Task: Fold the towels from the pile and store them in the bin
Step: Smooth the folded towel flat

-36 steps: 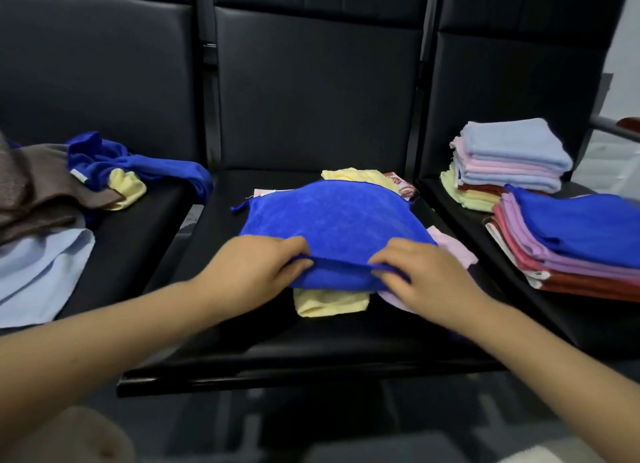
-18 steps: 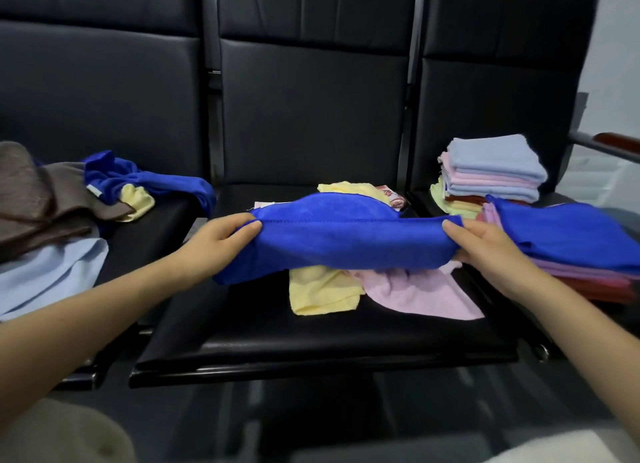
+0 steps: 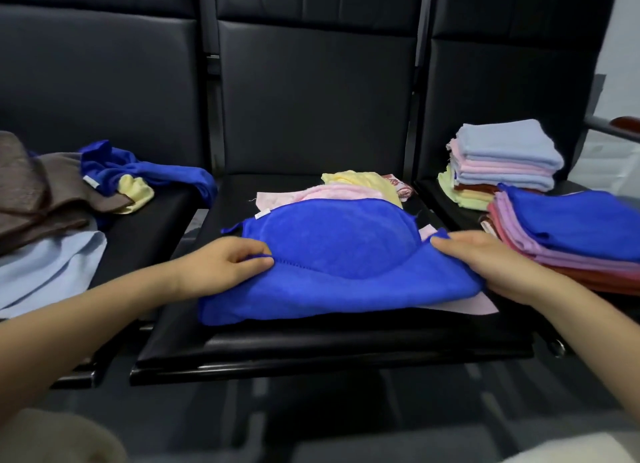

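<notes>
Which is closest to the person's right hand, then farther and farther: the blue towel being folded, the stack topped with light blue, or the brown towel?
From the right hand:
1. Blue towel, pinched by it, middle seat.
2. Light-blue-topped stack, right seat, behind.
3. Brown towel, far left seat.

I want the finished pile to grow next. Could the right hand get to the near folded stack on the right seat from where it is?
Probably yes. The right hand lies just beside the near folded stack with nothing between them, but it grips the blue towel now.
</notes>
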{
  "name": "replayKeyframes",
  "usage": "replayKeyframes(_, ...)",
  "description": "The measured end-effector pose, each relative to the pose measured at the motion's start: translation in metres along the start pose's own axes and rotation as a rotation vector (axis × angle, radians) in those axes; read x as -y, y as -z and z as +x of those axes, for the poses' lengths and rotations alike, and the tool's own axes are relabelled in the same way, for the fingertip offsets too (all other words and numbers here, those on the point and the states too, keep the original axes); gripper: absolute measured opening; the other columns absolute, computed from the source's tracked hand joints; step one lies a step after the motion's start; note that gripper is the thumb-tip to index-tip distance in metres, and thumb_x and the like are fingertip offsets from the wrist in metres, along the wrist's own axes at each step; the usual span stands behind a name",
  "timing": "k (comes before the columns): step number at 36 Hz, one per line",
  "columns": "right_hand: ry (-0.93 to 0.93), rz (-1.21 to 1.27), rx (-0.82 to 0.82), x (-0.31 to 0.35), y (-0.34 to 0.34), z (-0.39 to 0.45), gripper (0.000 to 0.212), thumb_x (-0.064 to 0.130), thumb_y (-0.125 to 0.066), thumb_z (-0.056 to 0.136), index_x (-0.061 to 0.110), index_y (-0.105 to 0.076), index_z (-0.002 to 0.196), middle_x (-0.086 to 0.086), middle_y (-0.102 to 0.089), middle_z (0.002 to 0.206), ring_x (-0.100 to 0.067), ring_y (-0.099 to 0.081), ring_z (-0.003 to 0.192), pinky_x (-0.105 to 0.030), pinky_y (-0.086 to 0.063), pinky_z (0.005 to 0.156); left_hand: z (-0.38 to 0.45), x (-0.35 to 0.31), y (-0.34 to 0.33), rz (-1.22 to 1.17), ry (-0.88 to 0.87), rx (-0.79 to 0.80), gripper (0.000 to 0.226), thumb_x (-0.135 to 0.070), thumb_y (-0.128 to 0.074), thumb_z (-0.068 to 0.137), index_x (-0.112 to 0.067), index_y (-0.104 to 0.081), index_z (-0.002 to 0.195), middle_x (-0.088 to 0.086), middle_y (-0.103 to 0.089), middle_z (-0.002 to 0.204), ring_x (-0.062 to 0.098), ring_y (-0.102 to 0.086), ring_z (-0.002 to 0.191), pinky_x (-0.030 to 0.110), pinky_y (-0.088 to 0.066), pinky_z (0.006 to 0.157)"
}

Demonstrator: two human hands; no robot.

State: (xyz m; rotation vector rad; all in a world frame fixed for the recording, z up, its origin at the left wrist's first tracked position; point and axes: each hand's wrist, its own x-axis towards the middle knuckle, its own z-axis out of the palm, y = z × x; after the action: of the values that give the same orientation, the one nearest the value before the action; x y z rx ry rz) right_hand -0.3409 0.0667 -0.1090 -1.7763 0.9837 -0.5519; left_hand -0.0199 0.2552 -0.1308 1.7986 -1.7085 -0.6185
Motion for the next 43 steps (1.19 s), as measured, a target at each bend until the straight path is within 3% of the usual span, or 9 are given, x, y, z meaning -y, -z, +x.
replayKeyframes(4, 0.108, 0.047, -0.149, 0.013, 0.002, 0.025, 0.022, 0.023, -0.054, 0.099, 0.010, -0.071, 0.095, -0.003, -0.073, 0.094, -0.015, -0.065, 0.087, -0.028, -0.050, 0.079, 0.020, 0.006, 0.019, 0.094, 0.024, -0.148, 0.023, -0.031, -0.055, 0.097, -0.022, -0.065, 0.078, -0.004, -0.062, 0.074, 0.006, -0.055, 0.071, 0.033, -0.046, 0.075)
replayKeyframes(10, 0.156, 0.052, -0.366, 0.014, -0.001, 0.082, 0.040, 0.026, -0.059, 0.096, -0.013, -0.061, 0.100, -0.010, -0.057, 0.085, -0.020, -0.049, 0.080, -0.034, -0.036, 0.075, 0.060, 0.020, 0.030, 0.309, 0.089, -0.418, 0.016, -0.023, -0.053, 0.096, -0.017, -0.067, 0.101, -0.003, -0.068, 0.094, 0.017, -0.061, 0.090, 0.034, -0.047, 0.078)
replayKeyframes(16, 0.138, -0.128, -0.447, 0.003, -0.009, 0.118, 0.036, 0.026, -0.057, 0.097, -0.002, -0.058, 0.075, -0.011, -0.046, 0.070, -0.021, -0.039, 0.068, -0.032, -0.028, 0.064, 0.095, 0.042, 0.026, 0.390, 0.175, -0.608, 0.017, -0.028, -0.053, 0.095, -0.017, -0.066, 0.096, 0.000, -0.067, 0.097, 0.020, -0.060, 0.089, 0.034, -0.046, 0.071)
replayKeyframes(21, 0.083, -0.304, -0.409, -0.019, -0.014, 0.138, 0.037, 0.025, -0.058, 0.096, 0.010, -0.047, 0.064, -0.011, -0.039, 0.060, -0.024, -0.036, 0.064, -0.035, -0.026, 0.061, 0.108, 0.055, 0.012, 0.472, 0.256, -0.550, 0.020, -0.030, -0.051, 0.096, -0.015, -0.063, 0.098, 0.003, -0.057, 0.098, 0.025, -0.057, 0.093, 0.035, -0.043, 0.069)
replayKeyframes(24, 0.030, -0.309, -0.316, -0.028, -0.017, 0.141, 0.038, 0.029, -0.059, 0.096, 0.007, -0.051, 0.067, -0.014, -0.038, 0.064, -0.023, -0.034, 0.066, -0.034, -0.026, 0.062, 0.106, 0.064, 0.005, 0.500, 0.309, -0.460, 0.022, -0.032, -0.051, 0.095, -0.016, -0.062, 0.107, 0.008, -0.055, 0.106, 0.028, -0.053, 0.104, 0.041, -0.047, 0.080)
replayKeyframes(29, 0.010, -0.256, -0.337, -0.025, -0.013, 0.136, 0.047, 0.033, -0.060, 0.095, -0.011, -0.058, 0.079, -0.013, -0.050, 0.068, -0.023, -0.043, 0.068, -0.033, -0.034, 0.066, 0.100, 0.064, 0.003, 0.366, 0.371, -0.516, 0.033, -0.033, -0.053, 0.095, -0.015, -0.055, 0.123, 0.014, -0.051, 0.122, 0.032, -0.045, 0.117, 0.044, -0.044, 0.093)
replayKeyframes(35, -0.062, -0.238, -0.318, -0.004, -0.002, 0.102, 0.033, 0.035, -0.061, 0.094, 0.009, -0.069, 0.076, -0.006, -0.063, 0.070, -0.016, -0.048, 0.054, -0.026, -0.036, 0.051, 0.087, 0.046, 0.001, 0.403, 0.364, -0.594, 0.037, -0.034, -0.051, 0.096, -0.014, -0.052, 0.127, 0.012, -0.047, 0.130, 0.029, -0.039, 0.122, 0.041, -0.039, 0.095)
replayKeyframes(39, -0.203, -0.394, -0.192, 0.002, -0.003, 0.075, 0.043, 0.045, -0.059, 0.092, 0.005, -0.070, 0.081, -0.009, -0.066, 0.073, -0.021, -0.052, 0.057, -0.025, -0.036, 0.052, 0.073, 0.036, -0.004, 0.331, 0.365, -0.557, 0.034, -0.037, -0.052, 0.094, -0.016, -0.054, 0.120, 0.010, -0.050, 0.123, 0.028, -0.043, 0.119, 0.039, -0.039, 0.096)
replayKeyframes(43, -0.237, -0.419, -0.172, -0.006, -0.008, 0.053, 0.043, 0.045, -0.056, 0.095, 0.007, -0.067, 0.078, -0.009, -0.060, 0.064, -0.021, -0.053, 0.055, -0.024, -0.037, 0.050, 0.059, 0.033, -0.011, 0.216, 0.496, -0.466, 0.049, -0.042, -0.053, 0.093, -0.018, -0.044, 0.135, 0.013, -0.043, 0.134, 0.031, -0.042, 0.126, 0.042, -0.036, 0.104)
